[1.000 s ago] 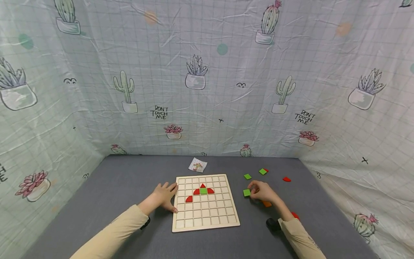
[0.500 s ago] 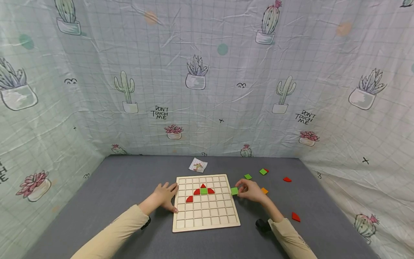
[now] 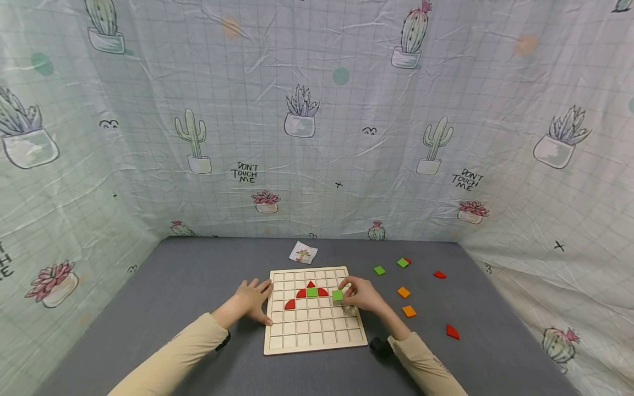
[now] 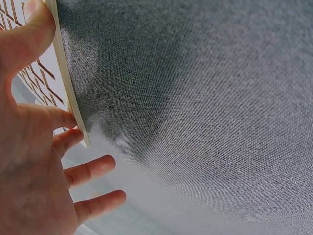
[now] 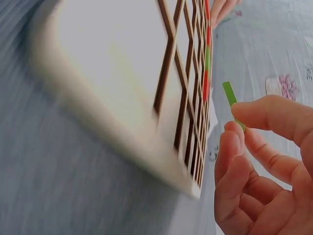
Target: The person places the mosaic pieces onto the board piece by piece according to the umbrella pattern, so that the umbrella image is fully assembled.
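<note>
A pale wooden grid board (image 3: 317,336) lies on the table, with a red triangle (image 3: 310,284), red quarter-round tiles (image 3: 289,304) and a green square (image 3: 311,292) in its cells. My left hand (image 3: 251,300) rests along its left edge, fingers spread; the left wrist view has the thumb (image 4: 36,34) on the board and two fingertips at its rim. Over the board's right part, my right hand (image 3: 361,295) pinches a green square tile (image 3: 337,296). Seen edge-on in the right wrist view, that green tile (image 5: 228,93) stands clear of the board.
Right of the board lie a loose green square (image 3: 379,270), another green square (image 3: 403,263) overlapping a red piece, two orange squares (image 3: 409,311) and red quarter-round pieces (image 3: 453,331). A small patterned card (image 3: 303,252) lies behind the board. Cactus-print cloth (image 3: 337,209) surrounds the table.
My right hand has carried the green square tile leftward from the loose pieces to above the board, uncovering the orange squares. The left hand has stayed at the board's edge.
</note>
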The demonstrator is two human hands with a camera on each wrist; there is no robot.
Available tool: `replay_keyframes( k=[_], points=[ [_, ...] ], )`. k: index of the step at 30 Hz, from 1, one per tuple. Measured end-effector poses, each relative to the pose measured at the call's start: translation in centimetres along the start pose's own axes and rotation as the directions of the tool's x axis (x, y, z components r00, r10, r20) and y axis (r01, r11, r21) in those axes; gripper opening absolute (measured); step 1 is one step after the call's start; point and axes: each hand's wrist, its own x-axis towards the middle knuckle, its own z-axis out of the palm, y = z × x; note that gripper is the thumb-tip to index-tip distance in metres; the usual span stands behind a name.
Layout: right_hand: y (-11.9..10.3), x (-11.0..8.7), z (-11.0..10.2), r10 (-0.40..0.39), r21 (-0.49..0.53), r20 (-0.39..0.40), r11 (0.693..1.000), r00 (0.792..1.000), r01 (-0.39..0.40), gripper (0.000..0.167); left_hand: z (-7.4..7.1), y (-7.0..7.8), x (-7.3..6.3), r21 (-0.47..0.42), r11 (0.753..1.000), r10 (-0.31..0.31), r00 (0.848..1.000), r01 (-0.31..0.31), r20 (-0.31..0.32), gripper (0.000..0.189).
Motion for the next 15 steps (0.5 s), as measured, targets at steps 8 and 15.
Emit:
replay_keyframes(
  k=[8, 15],
  points=[
    [-1.6, 1.2, 1.8, 0.013, -0.005, 0.026, 1.000, 1.000, -0.013, 0.022, -0.3, 0.2, -0.3, 0.002, 1.000, -0.001, 1.000, 0.001, -0.001, 0.093],
    [-2.6, 1.9, 3.2, 0.001, 0.044, 0.065, 0.999, 0.998, -0.004, 0.023, -0.4, 0.2, -0.4, 0.004, 1.000, -0.004, 1.000, 0.004, 0.002, 0.093]
  ],
)
